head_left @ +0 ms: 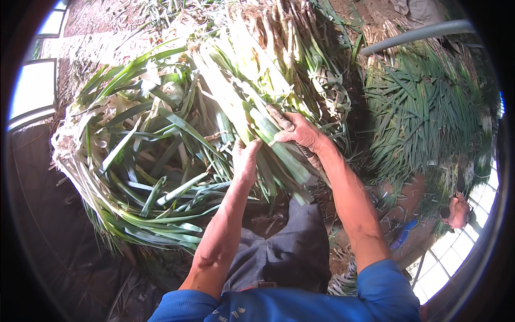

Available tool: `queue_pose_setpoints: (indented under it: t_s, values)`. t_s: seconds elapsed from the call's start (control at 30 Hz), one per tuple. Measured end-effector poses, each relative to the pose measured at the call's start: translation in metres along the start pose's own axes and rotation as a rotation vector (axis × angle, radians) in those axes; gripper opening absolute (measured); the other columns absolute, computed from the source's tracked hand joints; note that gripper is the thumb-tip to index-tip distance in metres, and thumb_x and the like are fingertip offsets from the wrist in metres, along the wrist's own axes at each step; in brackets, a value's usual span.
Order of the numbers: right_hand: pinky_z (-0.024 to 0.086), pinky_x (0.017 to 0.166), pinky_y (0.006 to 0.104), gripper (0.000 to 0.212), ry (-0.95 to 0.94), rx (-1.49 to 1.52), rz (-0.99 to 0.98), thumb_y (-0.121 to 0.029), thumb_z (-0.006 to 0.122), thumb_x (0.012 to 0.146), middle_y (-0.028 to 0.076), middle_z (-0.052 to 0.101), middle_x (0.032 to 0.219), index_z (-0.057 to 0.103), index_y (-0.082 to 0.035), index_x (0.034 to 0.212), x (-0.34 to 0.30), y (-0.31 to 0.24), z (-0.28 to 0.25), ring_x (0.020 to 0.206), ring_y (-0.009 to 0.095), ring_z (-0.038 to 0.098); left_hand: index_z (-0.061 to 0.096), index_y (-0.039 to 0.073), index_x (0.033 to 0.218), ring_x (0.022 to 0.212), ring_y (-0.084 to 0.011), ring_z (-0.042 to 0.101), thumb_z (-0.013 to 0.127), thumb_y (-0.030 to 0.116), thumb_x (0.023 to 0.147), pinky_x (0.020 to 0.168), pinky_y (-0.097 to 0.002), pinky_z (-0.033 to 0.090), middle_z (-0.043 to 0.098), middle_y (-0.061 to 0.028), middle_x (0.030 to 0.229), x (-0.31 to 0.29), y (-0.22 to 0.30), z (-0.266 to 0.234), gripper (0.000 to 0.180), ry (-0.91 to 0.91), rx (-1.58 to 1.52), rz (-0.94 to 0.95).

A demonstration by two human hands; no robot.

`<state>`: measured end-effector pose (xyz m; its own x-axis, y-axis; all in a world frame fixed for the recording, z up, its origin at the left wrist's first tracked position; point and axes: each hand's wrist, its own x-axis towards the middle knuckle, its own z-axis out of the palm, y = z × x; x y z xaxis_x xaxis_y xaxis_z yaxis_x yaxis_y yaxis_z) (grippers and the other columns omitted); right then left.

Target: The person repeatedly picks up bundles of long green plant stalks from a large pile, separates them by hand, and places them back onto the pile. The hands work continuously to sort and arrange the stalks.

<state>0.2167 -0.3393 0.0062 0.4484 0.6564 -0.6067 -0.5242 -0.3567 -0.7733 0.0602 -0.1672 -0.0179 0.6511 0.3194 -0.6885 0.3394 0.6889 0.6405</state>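
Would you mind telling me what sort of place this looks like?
Probably a farm greenhouse or packing shed: heaps of long green leeks or onions lie on bare soil, a curved metal pipe arches overhead, and both hands, left hand and right hand, grip a bundle.

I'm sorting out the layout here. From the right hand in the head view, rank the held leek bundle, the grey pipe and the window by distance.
1. Leek bundle, under the right hand.
2. Grey pipe, upper right.
3. Window, far left.
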Motion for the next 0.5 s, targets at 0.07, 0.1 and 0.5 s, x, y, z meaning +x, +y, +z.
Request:
queue_pose_setpoints:
  t_s: [0.07,0.1,0.5]
  values:
    - [0.044,0.11,0.0318,0.074,0.036,0.19,-0.088,-0.015,0.085,0.081,0.005,0.066,0.138,0.058,0.003,0.148,-0.02,-0.014,0.015,0.125,0.017,0.059,0.059,0.001,0.134,0.106,-0.0177,0.067,0.078,0.014,0.09,0.1,-0.035,0.052,0.071,-0.0074,0.119,-0.027,0.054,0.013,0.049,-0.041,0.088,0.11]
    - [0.038,0.117,0.0312,0.078,0.051,0.297,-0.067,-0.012,0.083,0.084,0.005,0.062,0.146,0.052,0.002,0.154,-0.03,-0.03,0.031,0.134,0.016,0.054,0.058,0.001,0.134,0.106,-0.0177,0.068,0.08,0.016,0.09,0.1,-0.035,0.052,0.071,-0.0076,0.119,-0.038,0.078,0.008,0.051,-0.039,0.119,0.101]
    - [0.053,0.074,0.052,0.034,0.44,-0.74,-0.051,-0.03,0.071,0.095,0.022,0.07,0.086,0.054,-0.005,0.111,-0.091,-0.009,0.103,0.082,0.045,0.069,0.059,0.001,0.134,0.095,-0.0191,0.067,0.071,0.005,0.082,0.088,-0.0358,0.056,0.07,-0.0092,0.106,-0.11,0.1,-0.081,0.054,-0.02,0.591,-0.009]
